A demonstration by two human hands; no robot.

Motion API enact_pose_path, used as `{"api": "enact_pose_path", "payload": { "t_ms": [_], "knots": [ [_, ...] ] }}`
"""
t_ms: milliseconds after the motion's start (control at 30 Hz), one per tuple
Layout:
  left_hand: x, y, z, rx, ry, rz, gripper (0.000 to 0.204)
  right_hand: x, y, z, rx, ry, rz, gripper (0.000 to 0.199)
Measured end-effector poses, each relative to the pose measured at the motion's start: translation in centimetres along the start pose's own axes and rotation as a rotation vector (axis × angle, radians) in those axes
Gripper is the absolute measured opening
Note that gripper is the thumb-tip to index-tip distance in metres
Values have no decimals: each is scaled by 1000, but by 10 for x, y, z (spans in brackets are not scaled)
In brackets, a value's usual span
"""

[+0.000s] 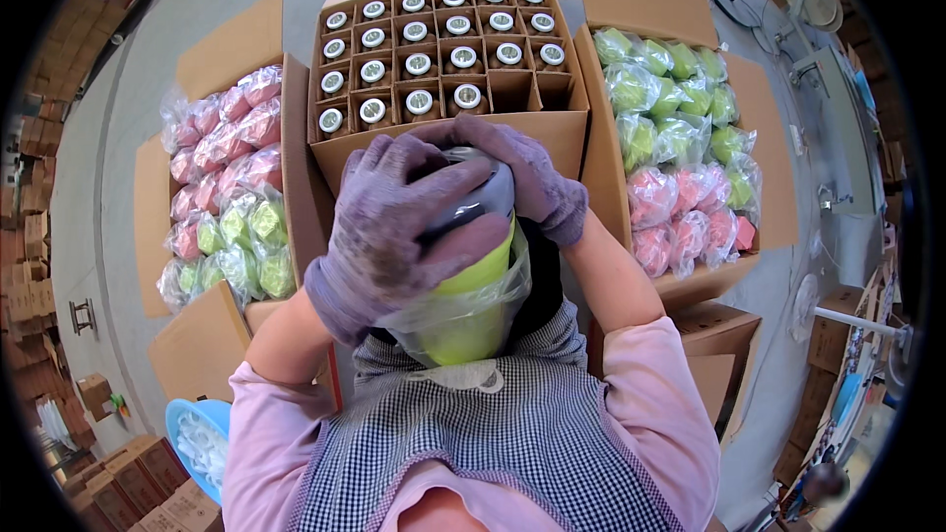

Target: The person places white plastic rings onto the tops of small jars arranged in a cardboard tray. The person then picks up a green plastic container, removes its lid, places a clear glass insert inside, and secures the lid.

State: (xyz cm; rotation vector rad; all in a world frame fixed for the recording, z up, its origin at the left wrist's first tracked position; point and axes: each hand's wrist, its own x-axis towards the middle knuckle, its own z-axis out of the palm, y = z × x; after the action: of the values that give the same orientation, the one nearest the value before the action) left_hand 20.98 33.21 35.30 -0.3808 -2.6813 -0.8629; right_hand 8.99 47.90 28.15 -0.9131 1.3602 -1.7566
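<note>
In front of my lap is a lime-green lidded cup (473,281) with a dark grey lid (483,205). A clear plastic bag (409,320) hangs loosely around its lower body. My left hand (384,212), in a grey-purple work glove, wraps over the near and left side of the lid, thumb across the front. On the lid's right and far side curls my right hand (537,177), gloved alike. Part of the lid is hidden under the fingers. Just beyond my hands stands a divided carton (414,138) holding several bottles (419,100) with white-rimmed tops; two cells at its near right hold no bottle.
An open carton (299,128) of bagged pink and green items (232,148) stands left. Another carton (609,158) with bagged green and pink items (680,99) is at right. A blue basin (177,424) sits lower left, an open box (714,335) lower right. Stand fans line the right.
</note>
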Motion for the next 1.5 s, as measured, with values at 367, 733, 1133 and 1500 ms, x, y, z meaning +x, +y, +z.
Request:
{"api": "enact_pose_path", "payload": {
  "t_ms": [367,733,1133,1500],
  "knots": [
    [-19,-83,-27,-667,-342,-6,48,-20,-26,-2,-432,157,156,58],
    [12,2,20,66,70,242,30,11,18,-5,265,-141,-26,43],
    [14,9,6,56,-145,153,35,22,40,-9,-130,-270,-311,44],
    [2,-32,-8,-218,-108,220,39,19,36,-18,-313,-203,-274,50]
  ]
}}
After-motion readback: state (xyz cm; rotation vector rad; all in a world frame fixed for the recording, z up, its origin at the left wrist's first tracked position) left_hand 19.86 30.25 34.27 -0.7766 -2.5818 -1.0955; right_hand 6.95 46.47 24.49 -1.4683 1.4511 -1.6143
